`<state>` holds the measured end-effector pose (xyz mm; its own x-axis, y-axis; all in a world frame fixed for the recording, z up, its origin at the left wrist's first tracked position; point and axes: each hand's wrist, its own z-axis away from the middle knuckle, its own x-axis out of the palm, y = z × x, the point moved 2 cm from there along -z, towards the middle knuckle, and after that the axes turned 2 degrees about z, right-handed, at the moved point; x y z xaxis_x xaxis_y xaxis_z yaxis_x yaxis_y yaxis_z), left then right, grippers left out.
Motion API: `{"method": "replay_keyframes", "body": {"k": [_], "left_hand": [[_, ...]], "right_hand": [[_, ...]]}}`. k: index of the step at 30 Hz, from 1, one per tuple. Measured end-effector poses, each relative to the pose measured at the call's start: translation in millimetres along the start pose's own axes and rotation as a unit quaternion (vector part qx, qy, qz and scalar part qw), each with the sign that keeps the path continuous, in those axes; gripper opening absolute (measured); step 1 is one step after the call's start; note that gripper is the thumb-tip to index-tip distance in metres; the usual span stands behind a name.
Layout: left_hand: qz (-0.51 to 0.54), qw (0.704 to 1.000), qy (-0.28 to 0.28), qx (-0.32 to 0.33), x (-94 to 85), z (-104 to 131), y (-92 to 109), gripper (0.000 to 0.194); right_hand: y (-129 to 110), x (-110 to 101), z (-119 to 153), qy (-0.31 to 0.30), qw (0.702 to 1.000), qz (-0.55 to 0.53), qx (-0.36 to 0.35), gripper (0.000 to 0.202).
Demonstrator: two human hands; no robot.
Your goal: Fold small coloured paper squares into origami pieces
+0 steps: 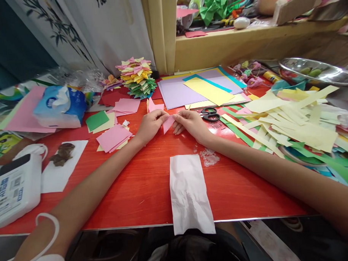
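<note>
Pink folded paper [168,124], pinched in the fingertips of the left hand [151,126] and right hand [193,124], left of the scissors [212,114], could crease askew or tear if pulled unevenly.

The head camera's looking out from the person's own head, at the near edge of the red table [130,196], facing forward and down. Dark clothing [192,251] is close below, left hand [152,125] and right hand [193,125] farther out, yellow ledge [233,44] beyond the far edge.
</note>
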<state>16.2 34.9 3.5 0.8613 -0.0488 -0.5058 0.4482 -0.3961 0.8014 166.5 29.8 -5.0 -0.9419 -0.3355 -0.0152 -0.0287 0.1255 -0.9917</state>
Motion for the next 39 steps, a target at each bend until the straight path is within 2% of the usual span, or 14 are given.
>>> {"method": "replay_keyframes", "body": {"k": [3, 8, 13, 19, 26, 39], "left_hand": [[0.007, 0.999, 0.037, 0.014, -1.9, 0.1, -0.4, 0.017], [0.028, 0.998, 0.056, 0.021, -2.1, -0.7, -2.5, 0.014], [0.107, 0.993, 0.04, -0.005, 0.7, -4.6, -9.8, 0.022], [0.112, 0.993, 0.027, 0.03, 0.7, -4.2, -9.4, 0.015], [0.172, 0.985, 0.0, -0.002, 2.6, -3.7, -8.3, 0.02], [0.22, 0.975, 0.017, -0.031, -1.3, -3.5, -5.7, 0.013]], "right_hand": [[-1.4, 2.1, 2.0, -0.019, 0.999, 0.029, 0.003, 0.026], [-2.7, 2.1, 2.0, -0.027, 0.999, 0.026, -0.001, 0.02], [-0.2, -1.9, 0.0, 0.035, 0.999, -0.022, 0.011, 0.015], [-1.8, -1.5, -0.6, 0.042, 0.999, -0.02, 0.017, 0.005], [2.3, -3.8, -2.8, 0.071, 0.996, -0.056, 0.012, 0.003], [0.4, -3.9, -2.3, 0.047, 0.996, -0.079, 0.001, 0.009]]}}
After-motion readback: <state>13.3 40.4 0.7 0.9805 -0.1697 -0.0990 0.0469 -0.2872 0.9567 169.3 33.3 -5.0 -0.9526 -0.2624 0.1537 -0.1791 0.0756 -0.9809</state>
